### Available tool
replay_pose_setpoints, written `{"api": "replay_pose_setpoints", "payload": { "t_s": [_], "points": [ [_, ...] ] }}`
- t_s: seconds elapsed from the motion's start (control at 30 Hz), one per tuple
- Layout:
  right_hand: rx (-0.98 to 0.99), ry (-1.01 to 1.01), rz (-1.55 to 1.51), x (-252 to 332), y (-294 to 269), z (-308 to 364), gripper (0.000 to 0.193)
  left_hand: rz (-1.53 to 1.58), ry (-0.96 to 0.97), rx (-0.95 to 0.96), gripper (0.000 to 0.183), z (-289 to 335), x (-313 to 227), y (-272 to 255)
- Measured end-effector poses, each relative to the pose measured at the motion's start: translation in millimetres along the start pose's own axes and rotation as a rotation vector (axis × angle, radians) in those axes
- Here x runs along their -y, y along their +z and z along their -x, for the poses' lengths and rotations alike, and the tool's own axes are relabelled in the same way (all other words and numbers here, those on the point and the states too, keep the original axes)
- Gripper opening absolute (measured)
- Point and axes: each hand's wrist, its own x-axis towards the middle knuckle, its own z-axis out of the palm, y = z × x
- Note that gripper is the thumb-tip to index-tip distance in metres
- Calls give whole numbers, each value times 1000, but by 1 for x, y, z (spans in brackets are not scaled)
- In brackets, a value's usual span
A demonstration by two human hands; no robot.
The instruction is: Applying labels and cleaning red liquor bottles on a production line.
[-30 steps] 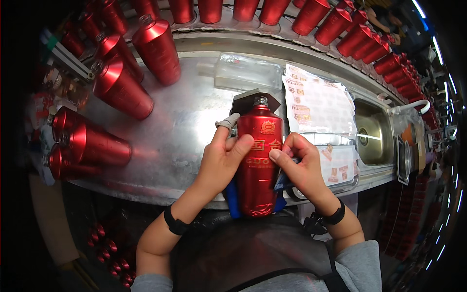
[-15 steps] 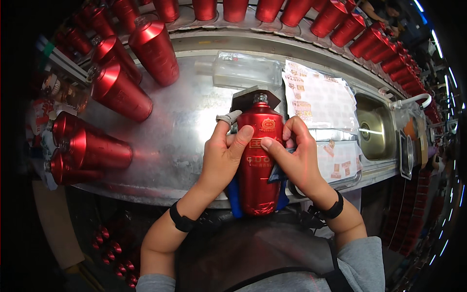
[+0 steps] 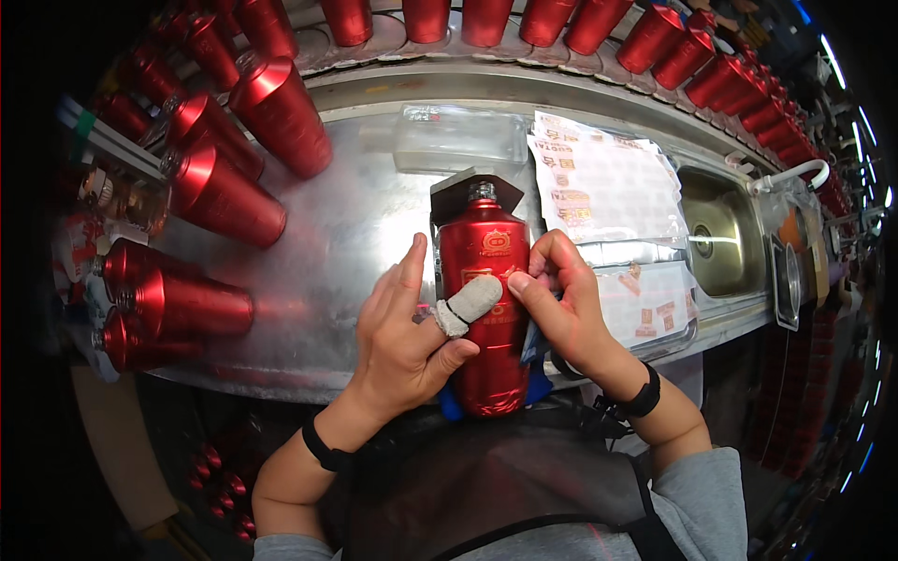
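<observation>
A red metallic bottle (image 3: 488,369) with gold markings and a clear ridged neck lies in front of me, neck pointing away, over a dark angular support (image 3: 449,201) and a blue cloth (image 3: 451,402). My left hand (image 3: 398,332) is spread beside it; its index finger, in a grey fabric finger cover (image 3: 472,301), presses on the gold markings. On the bottle's right side my right hand (image 3: 571,304) is closed, with thumb and index finger bent together against the label area. Whatever lies between those fingertips is too small to make out.
Several red bottles (image 3: 224,201) lie at the left of the metal table (image 3: 318,243). A clear glass bottle (image 3: 458,142) lies beyond. Printed transfer sheets (image 3: 608,187) are at right, beside a sink (image 3: 725,238) with a white faucet (image 3: 795,178). Bottles line a curved conveyor (image 3: 430,51) behind.
My left hand has drawn back from its thumb-down hold; its fingers now spread and the covered index finger rests on the markings. My right hand stays nearly in place. Bottles on the conveyor have shifted.
</observation>
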Motion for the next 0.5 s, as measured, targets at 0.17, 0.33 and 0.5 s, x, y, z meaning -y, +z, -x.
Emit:
{"api": "replay_pose_setpoints", "payload": {
  "t_s": [0.17, 0.33, 0.5],
  "points": [
    [-40, 83, -155, 1, -1, 8, 22, -45, -26, 21, 49, -13, -4, -2],
    [-10, 165, -323, -24, 2, 15, 28, -204, 45, 61, 46, -28, -11, -4],
    [26, 164, -315, -17, -1, 13, 26, -291, 79, 137, 44, -44, -22, -6]
  ]
}}
